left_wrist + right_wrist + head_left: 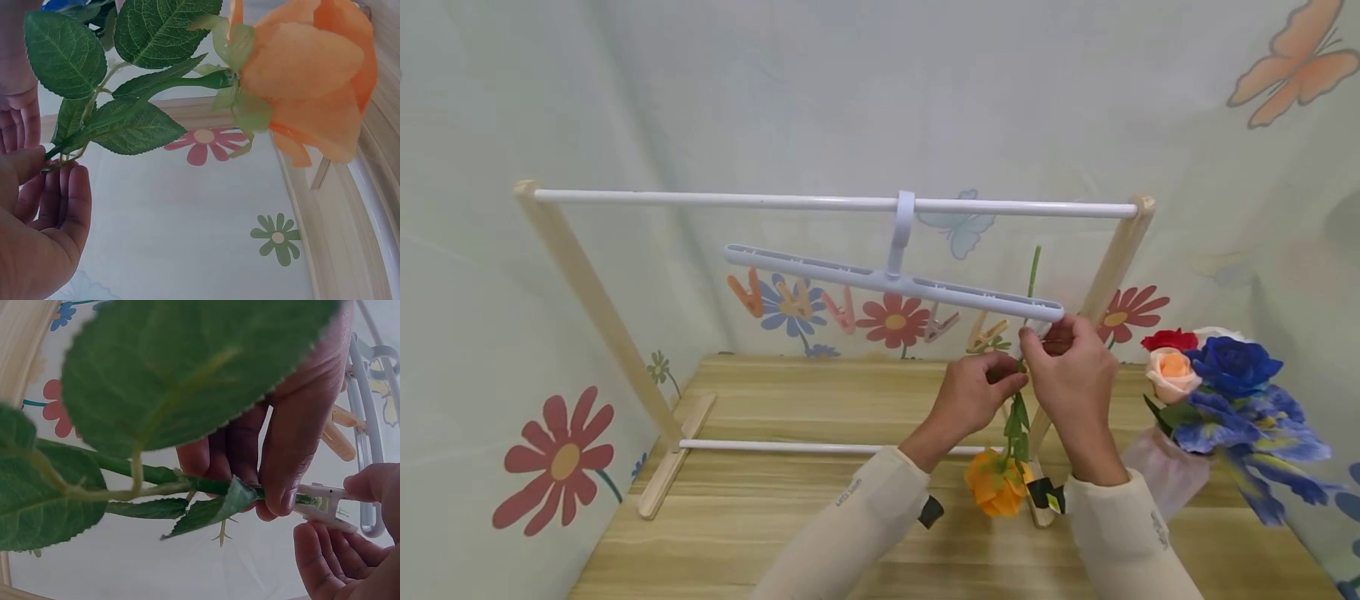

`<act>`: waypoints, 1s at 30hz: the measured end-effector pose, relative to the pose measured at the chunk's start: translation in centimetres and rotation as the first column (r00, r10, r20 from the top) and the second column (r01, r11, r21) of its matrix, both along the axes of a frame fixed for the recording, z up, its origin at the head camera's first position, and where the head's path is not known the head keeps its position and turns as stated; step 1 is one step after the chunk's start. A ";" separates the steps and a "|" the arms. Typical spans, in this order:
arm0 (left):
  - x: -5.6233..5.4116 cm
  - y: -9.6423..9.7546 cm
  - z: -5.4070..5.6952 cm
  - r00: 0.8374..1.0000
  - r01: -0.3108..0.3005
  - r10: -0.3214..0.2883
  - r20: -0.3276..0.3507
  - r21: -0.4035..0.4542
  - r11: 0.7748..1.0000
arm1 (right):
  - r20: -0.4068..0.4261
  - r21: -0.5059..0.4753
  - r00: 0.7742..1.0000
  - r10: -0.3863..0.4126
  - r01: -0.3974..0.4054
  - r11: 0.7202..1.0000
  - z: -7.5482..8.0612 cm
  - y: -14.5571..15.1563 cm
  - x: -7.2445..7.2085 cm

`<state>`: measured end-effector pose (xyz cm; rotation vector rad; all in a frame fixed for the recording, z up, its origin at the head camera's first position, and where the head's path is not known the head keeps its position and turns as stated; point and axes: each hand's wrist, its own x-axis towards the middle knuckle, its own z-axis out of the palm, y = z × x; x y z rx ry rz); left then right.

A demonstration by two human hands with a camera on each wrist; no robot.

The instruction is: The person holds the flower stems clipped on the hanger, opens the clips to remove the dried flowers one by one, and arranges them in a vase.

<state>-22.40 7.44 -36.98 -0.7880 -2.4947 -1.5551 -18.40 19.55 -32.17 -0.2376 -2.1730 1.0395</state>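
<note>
An orange artificial rose hangs bloom-down, its green stem rising past the right end of a pale blue clip hanger. My left hand pinches that stem between thumb and fingers, above the leaves. Higher up, my right hand pinches a whitish clothespin at the hanger's right end. In the right wrist view the stem's upper part lies between the clothespin's two arms. A large leaf hides part of the left hand there.
The hanger hooks over a white rod on a wooden stand. Several coloured clothespins, such as an orange one, dangle from it. Right of the stand, a pale pink vase holds red, peach and blue flowers on the wooden table.
</note>
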 end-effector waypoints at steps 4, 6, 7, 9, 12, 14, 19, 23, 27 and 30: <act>0.1 0.0 0.2 1.000 0.001 -0.001 0.002 -0.002 1.000 | -0.024 -0.002 1.000 -0.013 0.013 1.000 -0.1 -0.1 -0.1; 0.1 0.0 0.2 1.000 0.004 -0.004 0.003 -0.002 1.000 | -0.032 -0.002 0.999 -0.013 0.013 1.000 -0.1 -0.1 -0.1; 0.1 0.0 0.2 1.000 0.004 -0.004 0.001 -0.004 1.000 | -0.034 -0.002 0.999 -0.012 0.012 1.000 -0.2 -0.1 -0.1; 0.1 0.0 0.2 1.000 0.002 -0.002 -0.005 -0.006 1.000 | -0.039 0.000 0.999 -0.012 0.012 1.000 -0.2 -0.1 -0.1; 0.1 0.1 0.0 1.000 -0.002 0.001 -0.018 -0.008 1.000 | -0.046 0.000 0.999 -0.012 0.012 1.000 -0.4 -0.1 -0.2; 0.0 0.1 -0.1 1.000 -0.004 0.004 -0.020 -0.007 1.000 | -0.048 -0.001 0.999 -0.008 0.008 1.000 -0.4 -0.2 -0.2; 0.1 0.1 -0.4 0.999 -0.005 0.005 0.039 -0.017 1.000 | -0.054 -0.009 0.999 0.007 -0.008 1.000 -0.4 -0.2 -0.1; 0.3 -0.1 -0.8 0.995 -0.004 0.008 0.097 -0.035 0.999 | -0.050 -0.033 0.999 0.005 -0.006 0.999 -0.4 -0.1 -0.1; 0.3 -0.6 -0.9 0.997 -0.015 0.021 0.078 -0.076 0.997 | -0.058 -0.081 0.998 0.009 -0.014 0.997 -0.3 0.0 -0.2; 0.4 -1.0 -1.0 0.999 -0.028 0.032 0.026 -0.126 0.992 | -0.068 -0.096 0.998 0.016 -0.023 0.995 -0.3 0.0 -0.3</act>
